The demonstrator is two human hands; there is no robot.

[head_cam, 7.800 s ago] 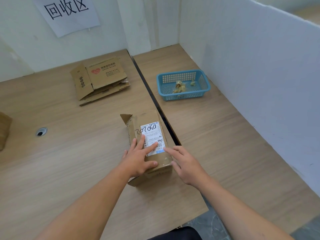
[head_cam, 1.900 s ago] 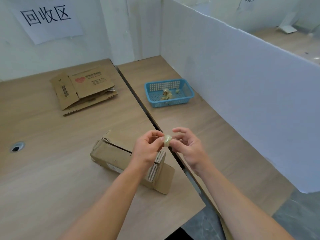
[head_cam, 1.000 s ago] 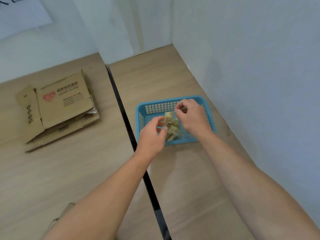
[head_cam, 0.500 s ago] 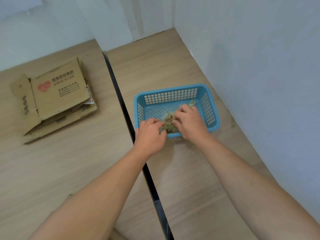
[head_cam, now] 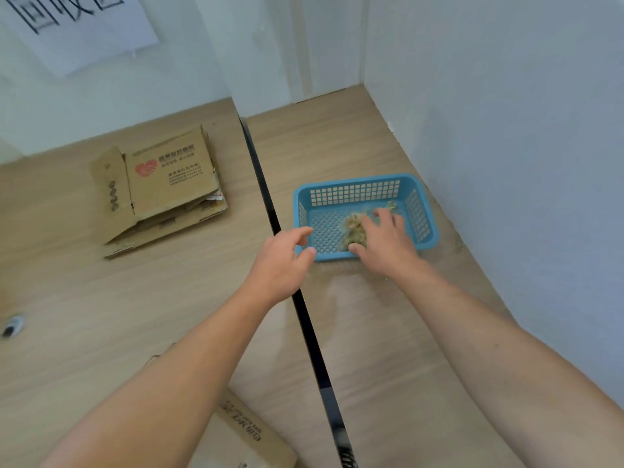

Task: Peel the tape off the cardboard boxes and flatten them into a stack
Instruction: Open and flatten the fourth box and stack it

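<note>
A blue plastic basket [head_cam: 420,214] stands on the right table and holds a wad of crumpled tape [head_cam: 354,228]. My right hand [head_cam: 385,243] hovers over the basket's near rim with fingers spread, empty, just beside the tape wad. My left hand [head_cam: 282,261] is at the basket's near left corner, fingers relaxed and holding nothing. A stack of flattened cardboard boxes [head_cam: 158,187] lies on the left table near the back. The cardboard box [head_cam: 241,437] I worked on sits at the bottom edge, partly hidden by my left forearm.
A dark gap [head_cam: 304,319] runs between the two wooden tables. A white partition wall [head_cam: 506,163] stands close behind and right of the basket. A paper sign [head_cam: 77,25] hangs on the back wall. A cable hole [head_cam: 11,327] is at the far left.
Both hands have let go of the tape in the basket and drawn back toward me, fingers opening. The view has tilted back, so the box shows at the bottom.
</note>
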